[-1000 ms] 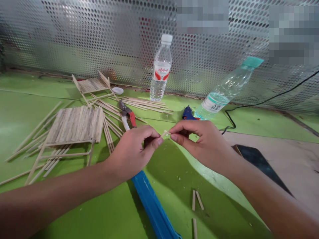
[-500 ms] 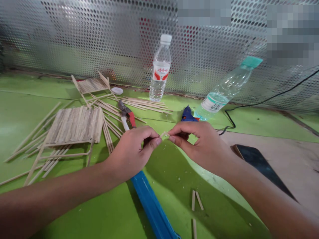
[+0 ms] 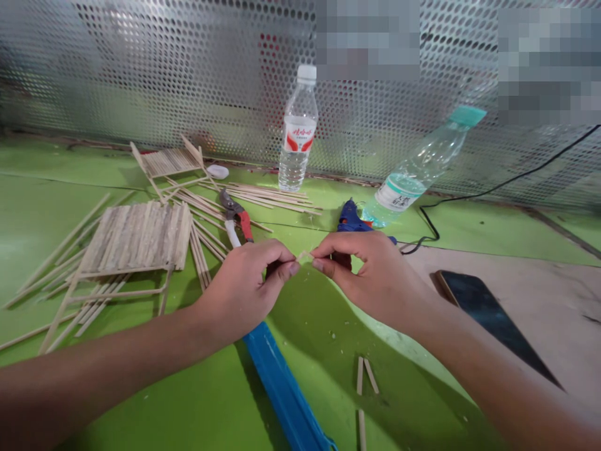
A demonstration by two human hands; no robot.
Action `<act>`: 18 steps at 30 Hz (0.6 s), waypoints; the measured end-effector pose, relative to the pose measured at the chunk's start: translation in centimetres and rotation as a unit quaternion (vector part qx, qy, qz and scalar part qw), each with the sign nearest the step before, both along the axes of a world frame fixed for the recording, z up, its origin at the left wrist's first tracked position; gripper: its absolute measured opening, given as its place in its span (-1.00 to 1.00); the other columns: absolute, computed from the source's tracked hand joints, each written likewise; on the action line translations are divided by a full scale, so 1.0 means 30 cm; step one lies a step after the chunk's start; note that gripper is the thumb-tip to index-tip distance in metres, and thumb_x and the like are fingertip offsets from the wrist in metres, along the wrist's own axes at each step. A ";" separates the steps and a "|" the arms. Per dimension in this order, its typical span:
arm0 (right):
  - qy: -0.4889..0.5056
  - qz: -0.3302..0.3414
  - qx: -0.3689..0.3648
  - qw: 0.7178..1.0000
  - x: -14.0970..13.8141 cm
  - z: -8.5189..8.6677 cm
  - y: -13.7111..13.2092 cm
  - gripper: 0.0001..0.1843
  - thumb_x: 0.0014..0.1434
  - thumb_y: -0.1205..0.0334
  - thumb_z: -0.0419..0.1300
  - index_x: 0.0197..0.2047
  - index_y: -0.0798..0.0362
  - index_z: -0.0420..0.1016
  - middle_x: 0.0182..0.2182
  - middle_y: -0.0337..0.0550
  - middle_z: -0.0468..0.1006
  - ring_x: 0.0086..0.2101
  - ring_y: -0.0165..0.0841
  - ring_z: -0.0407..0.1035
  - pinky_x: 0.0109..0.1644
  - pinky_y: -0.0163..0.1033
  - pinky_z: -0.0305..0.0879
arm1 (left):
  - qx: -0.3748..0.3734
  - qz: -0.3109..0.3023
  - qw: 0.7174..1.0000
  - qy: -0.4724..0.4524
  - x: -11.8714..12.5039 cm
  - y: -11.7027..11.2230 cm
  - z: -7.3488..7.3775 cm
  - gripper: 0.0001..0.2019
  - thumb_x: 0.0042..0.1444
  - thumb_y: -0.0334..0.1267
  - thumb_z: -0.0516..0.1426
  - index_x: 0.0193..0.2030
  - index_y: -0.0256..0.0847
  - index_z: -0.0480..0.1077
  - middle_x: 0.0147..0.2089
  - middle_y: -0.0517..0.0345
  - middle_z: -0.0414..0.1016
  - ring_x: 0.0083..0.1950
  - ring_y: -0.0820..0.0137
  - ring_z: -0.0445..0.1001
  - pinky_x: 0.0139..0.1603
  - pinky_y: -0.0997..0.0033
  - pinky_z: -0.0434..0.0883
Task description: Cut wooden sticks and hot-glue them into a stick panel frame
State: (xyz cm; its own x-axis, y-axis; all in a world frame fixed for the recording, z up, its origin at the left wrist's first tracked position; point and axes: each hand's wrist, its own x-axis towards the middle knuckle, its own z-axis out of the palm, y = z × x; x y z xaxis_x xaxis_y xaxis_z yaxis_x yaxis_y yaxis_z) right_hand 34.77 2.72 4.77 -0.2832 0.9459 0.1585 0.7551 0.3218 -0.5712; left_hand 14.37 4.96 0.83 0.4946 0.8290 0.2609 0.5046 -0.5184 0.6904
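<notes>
Wooden stick pieces [image 3: 302, 255], seemingly 2, meet at an angle above the green tabletop [image 3: 197, 407], pinched in the grip of your left hand [image 3: 251, 285] and right hand [image 3: 375, 269]; both hands have barely moved in 1 second, suggesting a joint being steadied.

On the tabletop [image 3: 197, 394], one stick frame [image 3: 136, 235] is sitting at the left, and another stick frame [image 3: 171, 161] is sitting behind it. Clippers [image 3: 230, 205] are lying just behind the left hand [image 3: 244, 288]. A glue gun [image 3: 350, 217] is lying behind the right hand [image 3: 370, 266] (a bottle [image 3: 399, 191] is sitting close by it). A phone [image 3: 488, 313] is lying to that hand's right, and three short sticks [image 3: 360, 376] are lying in front.
</notes>
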 end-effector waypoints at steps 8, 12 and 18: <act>-0.002 0.012 0.004 1.000 -0.007 -0.013 0.001 -0.84 0.21 0.35 0.17 -0.36 0.04 0.57 -0.52 -0.25 0.51 -0.49 -0.43 0.24 -0.41 -0.28 0.04 | -0.003 -0.002 1.000 0.015 -0.001 -0.002 0.004 -0.82 0.27 -0.30 0.08 -0.37 -0.19 0.42 -0.43 0.22 0.44 -0.42 0.46 0.36 -0.43 0.45 0.22; -0.003 0.014 0.000 1.000 -0.009 -0.017 0.001 -0.84 0.21 0.36 0.17 -0.37 0.05 0.56 -0.50 -0.24 0.52 -0.49 -0.43 0.24 -0.40 -0.29 0.03 | 0.011 -0.004 1.000 0.020 -0.001 -0.004 0.003 -0.81 0.27 -0.32 0.08 -0.38 -0.19 0.41 -0.43 0.21 0.43 -0.43 0.46 0.34 -0.45 0.46 0.21; -0.022 0.023 0.012 0.999 -0.009 -0.021 0.001 -0.84 0.21 0.35 0.16 -0.36 0.04 0.56 -0.49 -0.22 0.53 -0.49 -0.42 0.23 -0.41 -0.29 0.00 | 0.040 -0.007 0.999 0.024 -0.003 -0.005 0.001 -0.82 0.25 -0.36 0.08 -0.39 -0.20 0.40 -0.44 0.21 0.44 -0.44 0.46 0.33 -0.45 0.46 0.20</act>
State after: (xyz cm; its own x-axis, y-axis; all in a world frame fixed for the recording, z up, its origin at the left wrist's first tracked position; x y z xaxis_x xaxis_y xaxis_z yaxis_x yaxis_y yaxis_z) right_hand 34.50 2.74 4.14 -0.3331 0.9280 0.1668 0.7630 0.3693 -0.5306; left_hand 14.29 4.82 0.84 0.5196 0.7993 0.3018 0.5292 -0.5784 0.6208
